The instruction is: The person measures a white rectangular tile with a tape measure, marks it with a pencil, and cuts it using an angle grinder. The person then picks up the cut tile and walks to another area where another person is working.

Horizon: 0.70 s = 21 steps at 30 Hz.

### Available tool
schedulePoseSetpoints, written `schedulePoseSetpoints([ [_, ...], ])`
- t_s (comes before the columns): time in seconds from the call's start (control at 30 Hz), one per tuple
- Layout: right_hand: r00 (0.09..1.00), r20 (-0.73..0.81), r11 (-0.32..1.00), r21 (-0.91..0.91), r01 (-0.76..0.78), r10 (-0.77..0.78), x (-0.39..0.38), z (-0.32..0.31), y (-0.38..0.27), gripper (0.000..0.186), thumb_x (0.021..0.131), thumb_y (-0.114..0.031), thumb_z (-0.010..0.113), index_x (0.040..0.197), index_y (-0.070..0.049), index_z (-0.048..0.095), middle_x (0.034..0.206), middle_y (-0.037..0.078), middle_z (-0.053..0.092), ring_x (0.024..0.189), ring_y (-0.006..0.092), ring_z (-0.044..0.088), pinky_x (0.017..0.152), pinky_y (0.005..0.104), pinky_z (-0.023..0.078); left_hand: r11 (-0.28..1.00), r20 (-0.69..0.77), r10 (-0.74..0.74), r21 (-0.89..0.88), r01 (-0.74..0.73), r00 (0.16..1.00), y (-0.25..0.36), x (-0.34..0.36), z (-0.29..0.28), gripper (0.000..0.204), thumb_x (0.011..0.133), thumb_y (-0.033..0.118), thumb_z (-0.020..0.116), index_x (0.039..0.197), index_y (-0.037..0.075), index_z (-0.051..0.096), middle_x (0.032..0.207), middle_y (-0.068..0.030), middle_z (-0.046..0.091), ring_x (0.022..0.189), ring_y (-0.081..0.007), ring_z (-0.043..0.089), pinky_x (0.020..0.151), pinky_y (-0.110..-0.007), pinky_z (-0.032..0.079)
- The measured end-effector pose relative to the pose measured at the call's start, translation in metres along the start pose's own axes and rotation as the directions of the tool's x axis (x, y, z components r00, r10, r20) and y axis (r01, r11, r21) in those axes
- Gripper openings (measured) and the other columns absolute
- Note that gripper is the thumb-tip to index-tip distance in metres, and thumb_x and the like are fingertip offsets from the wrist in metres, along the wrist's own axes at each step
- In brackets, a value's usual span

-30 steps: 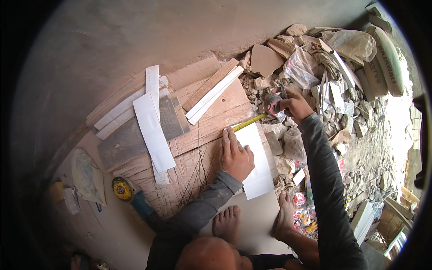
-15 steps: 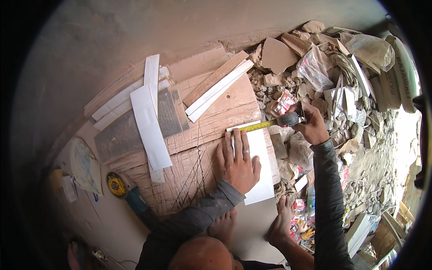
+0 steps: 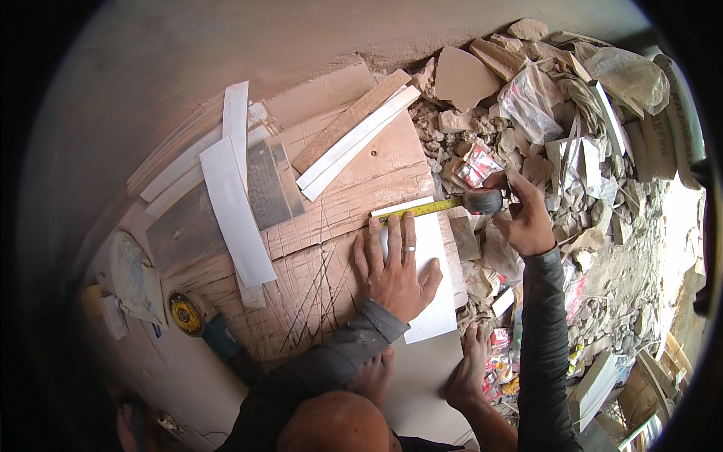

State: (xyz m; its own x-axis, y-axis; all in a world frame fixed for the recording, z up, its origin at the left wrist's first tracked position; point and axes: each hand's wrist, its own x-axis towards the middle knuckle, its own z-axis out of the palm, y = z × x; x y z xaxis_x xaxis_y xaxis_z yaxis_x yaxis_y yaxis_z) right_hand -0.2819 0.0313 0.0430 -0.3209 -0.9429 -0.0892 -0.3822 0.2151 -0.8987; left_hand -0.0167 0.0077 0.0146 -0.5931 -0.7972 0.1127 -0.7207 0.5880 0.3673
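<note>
My left hand (image 3: 394, 271) lies with fingers spread on a white tile (image 3: 431, 294), its fingertips over the end of a yellow tape blade (image 3: 439, 204). My right hand (image 3: 523, 218) grips the dark tape measure case (image 3: 482, 200), just right of the tile's top corner, with the blade stretched across the tile's upper edge. Under the tile is a scored, pinkish board (image 3: 316, 286). Narrow white strips (image 3: 236, 218) lie on the boards at the left, and another white strip (image 3: 358, 138) rests beside a brown one (image 3: 346, 124).
An angle grinder (image 3: 211, 331) with a yellow disc lies at lower left by a pale bag (image 3: 135, 279). Broken tile (image 3: 463, 79), rubble and plastic bags (image 3: 531, 102) heap along the right. Sacks (image 3: 670, 151) stand at the far right, a wall (image 3: 226, 38) behind. My bare feet (image 3: 471, 369) flank the work.
My right hand has moved rightward, then slightly down, with the tape measure turning more level. The blade now runs along the tile's top edge. My left fingers have spread flatter over it.
</note>
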Motion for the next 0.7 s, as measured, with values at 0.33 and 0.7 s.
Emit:
schedulePoseSetpoints([
  [0.33,0.984,-0.087,0.977,-0.165,0.139,-0.154,-0.001,0.006,-0.017,0.042,0.07,0.001,0.06,0.111,0.005,0.065,0.101,0.015,0.066,0.1,0.0267,0.066,0.096,0.0346,0.051,1.0,0.02,-0.01,-0.015,0.01,1.0,-0.002,0.003,-0.001,0.081,0.092,0.047,0.064,0.159,0.005,0.044,0.15,-0.0254,0.051,0.142,-0.0502,0.039,0.116,-0.068,0.029],
  [0.7,0.966,-0.047,0.9,-0.377,0.219,-0.255,-0.002,0.014,-0.034,0.054,0.068,-0.001,0.064,0.121,0.007,0.062,0.115,0.022,0.065,0.105,0.0382,0.068,0.096,0.0397,0.053,1.0,0.041,-0.016,0.01,0.015,0.999,-0.003,0.006,-0.003,0.08,0.091,0.048,0.063,0.157,0.006,0.047,0.148,-0.0244,0.052,0.139,-0.0493,0.042,0.116,-0.067,0.031],
])
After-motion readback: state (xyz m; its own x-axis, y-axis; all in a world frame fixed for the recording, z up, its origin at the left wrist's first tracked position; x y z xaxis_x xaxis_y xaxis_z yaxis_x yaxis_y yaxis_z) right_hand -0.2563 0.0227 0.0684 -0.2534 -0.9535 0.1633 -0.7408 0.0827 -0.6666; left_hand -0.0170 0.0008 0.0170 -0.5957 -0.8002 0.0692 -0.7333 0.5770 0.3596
